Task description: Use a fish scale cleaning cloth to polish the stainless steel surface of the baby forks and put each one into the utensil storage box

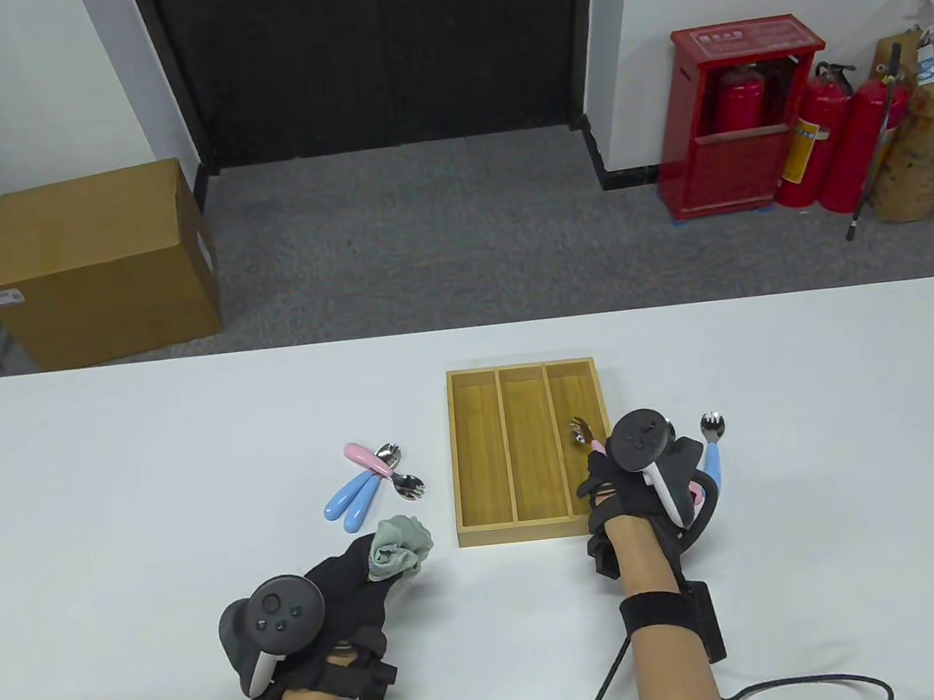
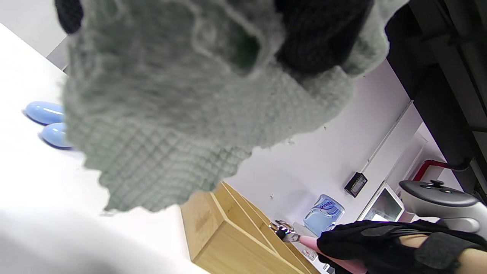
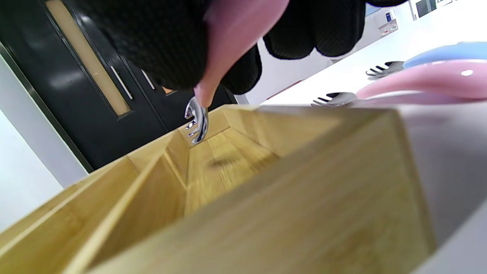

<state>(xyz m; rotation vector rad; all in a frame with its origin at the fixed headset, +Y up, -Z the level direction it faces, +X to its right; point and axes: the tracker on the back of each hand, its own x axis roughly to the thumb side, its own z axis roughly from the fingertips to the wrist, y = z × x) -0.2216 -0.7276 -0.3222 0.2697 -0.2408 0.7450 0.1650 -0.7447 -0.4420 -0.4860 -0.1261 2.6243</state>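
Note:
My right hand (image 1: 614,476) grips a pink-handled baby fork (image 3: 232,42) by the handle. The fork's steel head (image 1: 582,431) hangs over the right compartment of the wooden utensil box (image 1: 480,457), above its floor in the right wrist view. My left hand (image 1: 355,574) holds a bunched grey-green cleaning cloth (image 1: 400,546) just off the box's near left corner. The cloth (image 2: 179,110) fills most of the left wrist view. Left of the box lie one pink fork (image 1: 368,458) and two blue forks (image 1: 356,497). To the right lie a blue fork (image 1: 715,449) and a pink one (image 3: 418,82).
The white table (image 1: 114,487) runs wide on both sides. The box's left and middle compartments hold nothing. A cable (image 1: 803,686) trails from my right wrist along the table's near edge. Beyond the table are a cardboard carton (image 1: 99,263) and red fire extinguishers (image 1: 820,138).

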